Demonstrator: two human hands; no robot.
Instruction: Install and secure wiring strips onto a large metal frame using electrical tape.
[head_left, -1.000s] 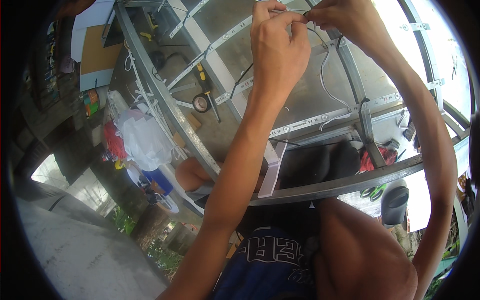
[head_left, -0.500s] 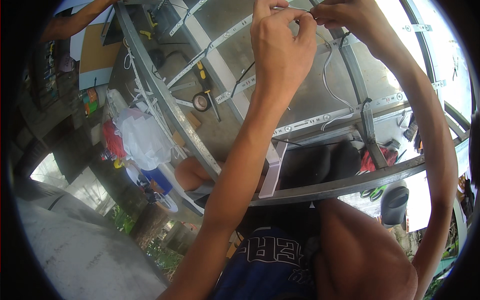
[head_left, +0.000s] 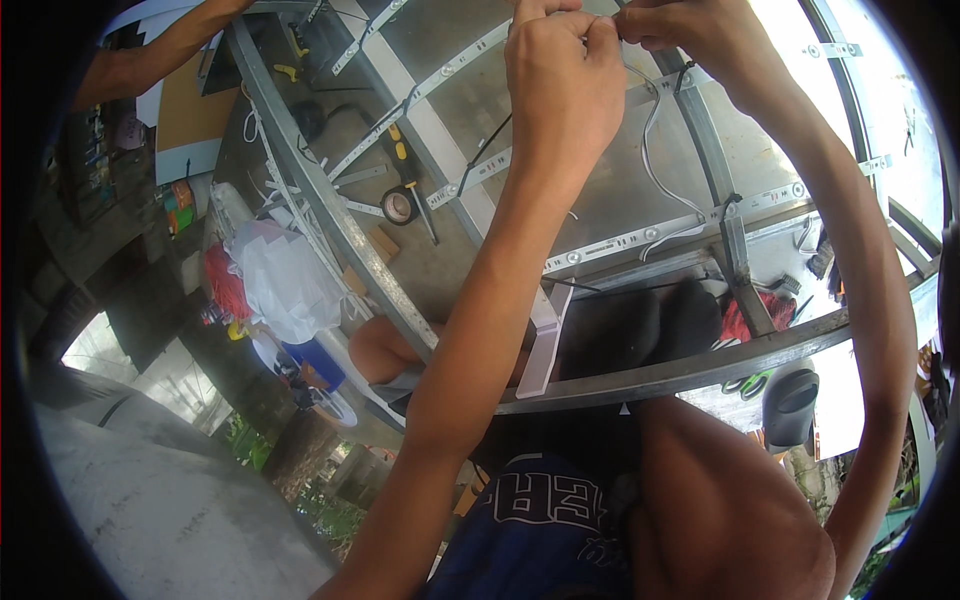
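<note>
Both my hands are closed and almost touching at the top of the view, above a metal frame. My left hand (head_left: 567, 85) pinches the end of a thin white wire (head_left: 655, 150), partly hidden by the fingers. Close against it, my right hand (head_left: 690, 30) is pinched on the wire end too. The wire droops from the fingertips to a white LED strip (head_left: 630, 243). More LED strips cross the grey metal frame (head_left: 690, 362), tied with black cable ties (head_left: 733, 207).
Another person's arm (head_left: 160, 55) reaches in at upper left. Beneath the frame lie a roll of black tape (head_left: 400, 205) and a yellow-black screwdriver (head_left: 400, 142). White plastic bags (head_left: 285, 280) sit left; green-handled scissors (head_left: 755, 385) and a dark slipper (head_left: 790, 408) lie right.
My fingertips have come closer together, hiding the bit of wire that showed between them. The other person's arm has shifted slightly to the right.
</note>
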